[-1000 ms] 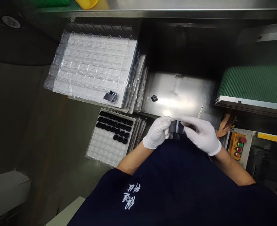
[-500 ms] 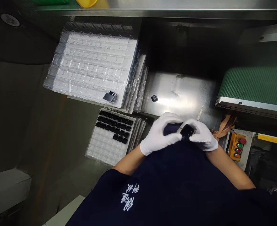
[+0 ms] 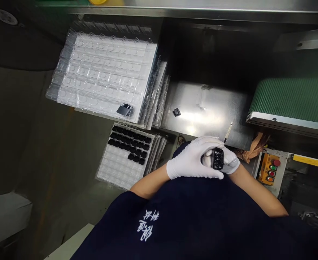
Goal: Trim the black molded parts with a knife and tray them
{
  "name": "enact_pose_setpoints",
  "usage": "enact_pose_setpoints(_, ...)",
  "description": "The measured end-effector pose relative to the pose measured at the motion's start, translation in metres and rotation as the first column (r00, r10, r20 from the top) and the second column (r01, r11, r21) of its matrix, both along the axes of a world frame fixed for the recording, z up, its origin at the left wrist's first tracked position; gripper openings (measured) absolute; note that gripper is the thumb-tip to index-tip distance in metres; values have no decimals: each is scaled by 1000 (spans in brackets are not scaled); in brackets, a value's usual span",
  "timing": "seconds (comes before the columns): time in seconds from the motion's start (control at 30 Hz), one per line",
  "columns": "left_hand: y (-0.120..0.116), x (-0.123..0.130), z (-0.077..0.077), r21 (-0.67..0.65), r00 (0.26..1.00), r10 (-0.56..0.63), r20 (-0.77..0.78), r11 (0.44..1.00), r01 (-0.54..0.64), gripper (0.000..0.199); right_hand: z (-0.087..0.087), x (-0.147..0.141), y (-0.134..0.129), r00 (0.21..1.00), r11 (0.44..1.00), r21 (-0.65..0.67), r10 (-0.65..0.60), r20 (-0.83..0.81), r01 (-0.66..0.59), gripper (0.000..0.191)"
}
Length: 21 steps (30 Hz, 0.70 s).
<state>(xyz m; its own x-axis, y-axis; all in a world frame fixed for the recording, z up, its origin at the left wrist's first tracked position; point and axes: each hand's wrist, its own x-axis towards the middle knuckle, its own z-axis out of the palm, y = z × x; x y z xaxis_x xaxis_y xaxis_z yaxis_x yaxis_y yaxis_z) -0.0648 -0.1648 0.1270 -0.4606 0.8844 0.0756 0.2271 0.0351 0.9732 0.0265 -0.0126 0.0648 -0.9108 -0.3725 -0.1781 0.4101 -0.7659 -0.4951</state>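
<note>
My left hand [image 3: 192, 159] and my right hand [image 3: 226, 162] wear white gloves and meet in front of my dark navy shirt [image 3: 191, 216]. Between them sits a small black plastic part [image 3: 217, 159], its face showing several round openings. The left fingers wrap over it from above, and the right fingers support it from beneath. A similar small black part [image 3: 176, 112] lies on the steel plate [image 3: 202, 104] beyond my hands. A larger dark part [image 3: 125, 109] rests on a stack of clear blister trays [image 3: 101, 76].
Left of my hands, a clear tray [image 3: 118, 168] holds rows of black parts. A slim craft knife [image 3: 228, 131] lies at the plate's edge. To the right are a green conveyor belt [image 3: 291, 97], crumpled brown paper [image 3: 253, 152] and a button box [image 3: 268, 169].
The black part has turned so its face with round openings shows upward. My left hand has moved right and now reaches over the right hand, which has drawn back toward me.
</note>
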Motion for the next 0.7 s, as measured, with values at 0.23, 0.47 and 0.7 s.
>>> enact_pose_setpoints(0.23,-25,-8,-9,-215,887,423,183,898,-384,26,5,-8,11,945,565,762,-254,-205,317,42)
enact_pose_setpoints(0.47,-56,-15,-45,-375,381,466,799,881,-290,42,-5,-59,-14,636,73,778,531,-560,624,19)
enact_pose_setpoints(0.7,-184,-66,-96,-637,201,860,468,487,-598,30,-10,-91,-47,651,136,801,512,-560,583,19)
